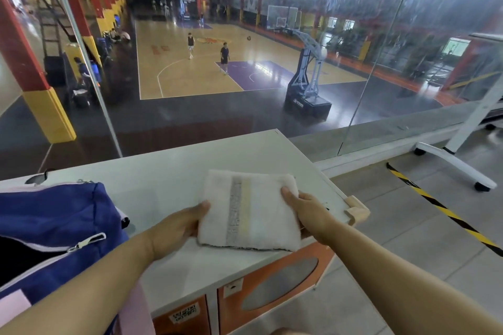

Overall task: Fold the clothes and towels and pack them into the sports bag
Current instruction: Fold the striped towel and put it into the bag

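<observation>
Folded white towel (pixel 258 215), square, with 1 grey and 1 pale yellow stripe down its middle, held low over the near right part of the white bench (pixel 163 171). Hard to tell whether resting on the bench or just above it.

Left grip (pixel 177 228) grasping the towel's left edge, thumb on top, fingers hidden beneath. Right grip (pixel 307 212) grasping the right edge the same way, thumb lying on the cloth. Both forearms bare, reaching in from the bottom of the view.

Blue sports bag (pixel 54 220) with pink trim at the left end of the bench, unzipped, dark inside, a metal zip pull (pixel 87 242) hanging at its opening. Towel to the right of the bag, apart from it.

Orange cabinet doors (pixel 272 280) under the bench top. Pale corner guard (pixel 356 211) on the bench's right corner, just beside the right wrist.

Past the bench, a glass wall, and below it a basketball court (pixel 190 81) with 2 players (pixel 224 56) and a wheeled hoop stand (pixel 307 84). Black-and-yellow tape (pixel 441 209) across the grey floor at right, near a white wheeled frame (pixel 457 160).
</observation>
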`<state>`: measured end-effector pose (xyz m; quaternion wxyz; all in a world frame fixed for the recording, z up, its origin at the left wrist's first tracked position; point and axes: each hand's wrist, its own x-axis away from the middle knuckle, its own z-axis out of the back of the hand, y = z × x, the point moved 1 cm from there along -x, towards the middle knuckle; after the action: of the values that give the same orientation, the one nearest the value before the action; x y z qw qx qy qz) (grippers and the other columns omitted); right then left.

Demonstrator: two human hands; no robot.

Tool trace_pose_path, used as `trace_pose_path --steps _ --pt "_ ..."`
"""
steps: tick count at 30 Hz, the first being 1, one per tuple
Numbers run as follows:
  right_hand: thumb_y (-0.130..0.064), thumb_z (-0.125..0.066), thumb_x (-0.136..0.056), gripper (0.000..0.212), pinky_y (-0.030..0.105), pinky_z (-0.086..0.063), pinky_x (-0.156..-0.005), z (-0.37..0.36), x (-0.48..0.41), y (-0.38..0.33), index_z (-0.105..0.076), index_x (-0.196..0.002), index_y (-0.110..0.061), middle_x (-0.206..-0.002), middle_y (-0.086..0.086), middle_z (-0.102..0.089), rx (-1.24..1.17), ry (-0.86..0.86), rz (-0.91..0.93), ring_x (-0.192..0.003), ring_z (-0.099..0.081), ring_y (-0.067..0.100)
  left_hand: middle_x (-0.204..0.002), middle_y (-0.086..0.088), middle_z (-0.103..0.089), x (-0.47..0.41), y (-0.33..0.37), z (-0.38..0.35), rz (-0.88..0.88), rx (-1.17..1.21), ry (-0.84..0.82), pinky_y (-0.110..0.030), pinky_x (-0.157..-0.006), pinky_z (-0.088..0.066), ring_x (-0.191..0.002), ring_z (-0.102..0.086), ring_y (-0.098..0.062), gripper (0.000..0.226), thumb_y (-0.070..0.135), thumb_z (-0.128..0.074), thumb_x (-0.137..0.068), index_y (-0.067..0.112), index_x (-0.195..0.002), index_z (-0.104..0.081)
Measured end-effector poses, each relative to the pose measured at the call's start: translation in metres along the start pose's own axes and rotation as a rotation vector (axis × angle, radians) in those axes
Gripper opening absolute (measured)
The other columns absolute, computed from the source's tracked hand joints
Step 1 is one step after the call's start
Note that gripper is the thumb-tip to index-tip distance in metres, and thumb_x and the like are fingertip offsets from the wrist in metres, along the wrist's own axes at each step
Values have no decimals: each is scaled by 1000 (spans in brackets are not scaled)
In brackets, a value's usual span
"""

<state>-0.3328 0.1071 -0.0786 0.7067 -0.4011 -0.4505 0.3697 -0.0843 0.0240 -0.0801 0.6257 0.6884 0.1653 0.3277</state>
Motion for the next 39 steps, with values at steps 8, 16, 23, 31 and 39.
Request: trace_pose_path --steps 8,16,23,31,39 --pt "-21 -66 -87 28 49 -56 -83 10 -21 9 -61 -113 -14 -109 9 -69 -163 -50 14 -98 -67 27 -104 8 -72 -51 -12 -2 42 -118 234 -37 -94 -51 -94 -69 -13 22 25 -67 -85 26 -107 -63" --pt "-36 -57 -92 23 40 -59 -62 4 -45 4 -54 -114 -31 -99 0 -66 -49 141 -7 -83 -67 21 -106 14 -65 -79 -12 2 14 -309 324 -22 -76 -46 -95 -61 -7 32 39 -57 -90 29 -121 -55" --pt "-40 -59 -89 49 36 -45 -73 -3 -57 -2 -36 -122 -14 -115 8 -57 362 362 -63 -95 -57 28 -94 5 -63 -85 -15 0 74 -543 547 -33 -67 -51 -79 -62 -14 37 50 -65 -79 23 -102 -52" --pt "-55 -52 -84 55 35 -42 -93 -10 -27 11 -55 -122 -15 -122 4 -52 894 343 654 -114 -48 26 -120 7 -49 -60 -24 -6 -574 -1074 434 -22 -96 -27 -111 -31 -8 54 60 -58 -79 23 -118 -57" --pt "-56 -42 -81 57 31 -55 -84 -16 -10 41 -52 -122 -18 -113 -2 -65 1188 184 750 -101 -66 19 -121 4 -62 -43 -41 4 -546 -1311 216 -21 -80 -53 -101 -65 -12 55 41 -69 -75 21 -124 -53"
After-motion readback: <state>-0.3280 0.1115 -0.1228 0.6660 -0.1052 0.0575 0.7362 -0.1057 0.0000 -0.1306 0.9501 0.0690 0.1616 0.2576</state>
